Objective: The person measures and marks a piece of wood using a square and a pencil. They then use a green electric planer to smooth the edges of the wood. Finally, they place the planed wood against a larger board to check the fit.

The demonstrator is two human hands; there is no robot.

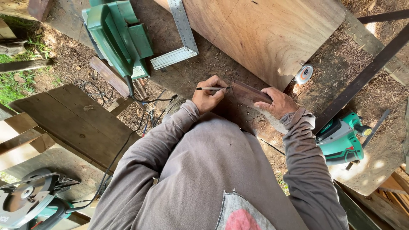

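Seen from the head camera looking down, the left hand (208,96) pinches a thin pencil (211,88) in its fingers (219,91), and the pencil tip touches the edge of a small dark wood piece (249,92). The right hand (279,103) lies on top of that small wood piece, with its fingers (265,94) bent and pressed down on it. The wood piece lies flat on the dusty desk (191,72), right in front of the person, between the two hands. Just behind it is a big light wood board (264,34). A metal square ruler (181,36) lies on the desk to the left of the board. A green power tool (121,36) sits beside the ruler. Near the board's corner is a small round tape measure (303,74). Another green tool (341,138) sits by the right arm. A round saw (27,196) is down in the bottom left corner.
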